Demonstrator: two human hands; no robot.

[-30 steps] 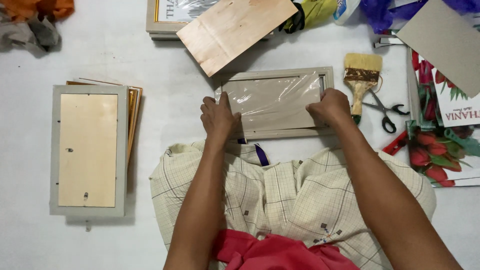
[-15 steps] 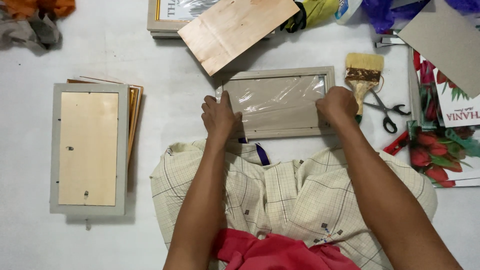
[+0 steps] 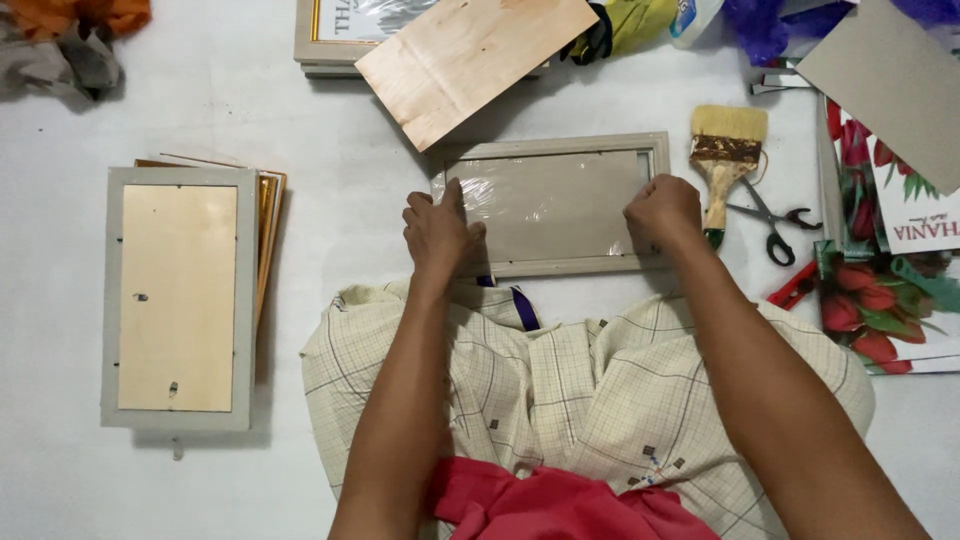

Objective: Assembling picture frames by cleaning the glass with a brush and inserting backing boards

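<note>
A grey picture frame [image 3: 552,146] lies face down on the white floor in front of me, with a clear plastic sheet [image 3: 545,205] over its opening. My left hand [image 3: 438,232] rests flat on the frame's left end, fingers pressing the plastic. Over at the frame's right end my right hand [image 3: 664,212] is curled, its fingers closed on the plastic's edge. My lap, covered by a cream checked cloth [image 3: 580,390], is just below the frame.
A second grey frame with a plywood back [image 3: 178,297] lies at left on a stack. A loose plywood board [image 3: 475,58] sits above the frame. A paintbrush [image 3: 724,160], scissors [image 3: 770,222], flower-printed paper [image 3: 880,290] and grey cardboard [image 3: 895,75] crowd the right.
My right hand has curled from flat into a fist at the frame's right end. The left hand has stayed in place.
</note>
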